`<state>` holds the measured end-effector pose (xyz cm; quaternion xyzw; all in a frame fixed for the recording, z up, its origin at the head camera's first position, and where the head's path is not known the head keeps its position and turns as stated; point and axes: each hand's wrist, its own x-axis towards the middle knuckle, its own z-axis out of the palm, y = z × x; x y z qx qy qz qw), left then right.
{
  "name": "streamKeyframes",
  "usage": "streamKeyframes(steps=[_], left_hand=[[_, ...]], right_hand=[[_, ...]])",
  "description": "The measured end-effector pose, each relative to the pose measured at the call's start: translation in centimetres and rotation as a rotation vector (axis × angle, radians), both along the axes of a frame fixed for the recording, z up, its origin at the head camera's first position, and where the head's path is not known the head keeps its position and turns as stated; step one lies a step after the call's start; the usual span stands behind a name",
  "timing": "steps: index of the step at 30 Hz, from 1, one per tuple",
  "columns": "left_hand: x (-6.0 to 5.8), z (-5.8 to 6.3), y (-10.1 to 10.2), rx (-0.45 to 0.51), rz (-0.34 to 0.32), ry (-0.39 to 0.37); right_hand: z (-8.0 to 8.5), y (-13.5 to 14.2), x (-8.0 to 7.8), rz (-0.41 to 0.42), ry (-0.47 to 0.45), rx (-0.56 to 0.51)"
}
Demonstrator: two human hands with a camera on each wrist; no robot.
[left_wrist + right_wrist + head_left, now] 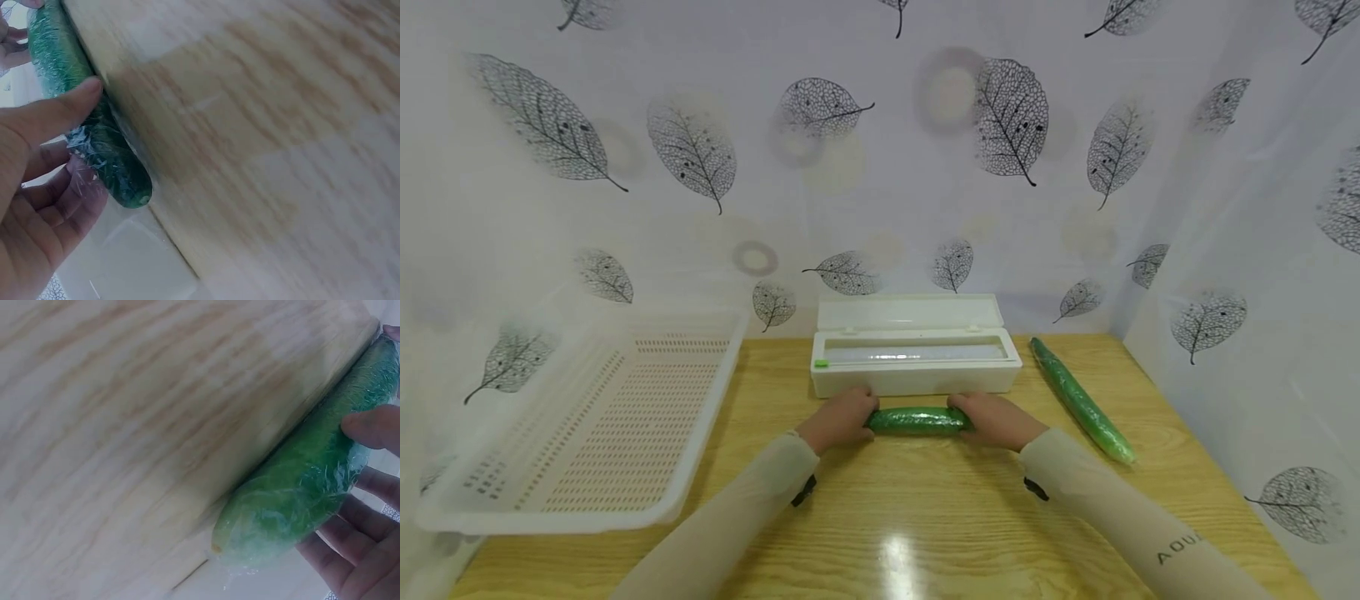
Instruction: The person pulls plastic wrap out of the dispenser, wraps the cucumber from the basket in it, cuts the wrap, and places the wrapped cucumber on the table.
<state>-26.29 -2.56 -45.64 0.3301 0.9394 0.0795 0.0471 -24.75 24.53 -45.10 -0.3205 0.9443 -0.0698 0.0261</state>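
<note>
A green cucumber [919,421] in clear plastic wrap lies crosswise on the table, in front of a white cling film box. My left hand [842,418] grips it near its left end, thumb on one side and fingers on the other. Loose film clings around the left fingers [81,181] in the left wrist view. At the other end my right hand [996,419] holds it the same way; the thumb [369,428] presses on the wrapped skin in the right wrist view. The cling film box [917,382] has its lid raised, with a film roll [913,353] inside.
A second cucumber [1081,400], shiny as if wrapped, lies slanted on the right of the wooden table [850,533]. On the left stands a large white plastic basket [696,450] with a slotted bottom. A leaf-printed curtain [880,192] hangs behind and at the sides.
</note>
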Motion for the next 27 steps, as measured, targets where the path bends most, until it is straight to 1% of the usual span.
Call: streamKeyframes(steps=[3, 7, 9, 11, 13, 16, 20, 22, 24, 27], left_hand=[[0.0, -0.2, 0.1, -0.009, 0.008, 0.003], [-0.2, -0.5, 0.1, -0.019, 0.013, 0.011], [-0.2, -0.6, 0.1, -0.03, 0.008, 0.025], [-0.3, -0.7, 0.1, -0.035, 0.004, 0.034], [-0.3, -0.8, 0.1, -0.031, 0.003, 0.031], [-0.3, -0.6, 0.0, 0.005, -0.006, 0.027], [-0.5, -0.3, 0.0, 0.046, -0.049, 0.043], [-0.5, -0.2, -0.1, 0.046, -0.068, 0.045], [-0.6, -0.2, -0.1, 0.036, -0.075, 0.045], [-0.7, -0.3, -0.1, 0.025, -0.062, 0.024]], right_hand=[[-0.3, -0.1, 0.1, 0.004, 0.047, 0.01], [-0.6, -0.2, 0.0, 0.035, 0.129, 0.03], [-0.5, -0.2, 0.0, 0.038, 0.143, 0.033], [-0.4, -0.2, 0.0, 0.019, 0.102, 0.018], [-0.2, -0.2, -0.1, -0.005, 0.042, 0.004], [0.1, -0.2, -0.3, -0.041, -0.054, -0.01], [0.4, -0.1, -0.5, -0.057, -0.108, 0.002], [0.5, -0.1, -0.5, -0.056, -0.114, 0.006], [0.4, -0.1, -0.4, -0.051, -0.094, 0.012], [0.0, -0.1, -0.4, -0.023, -0.013, 0.024]])
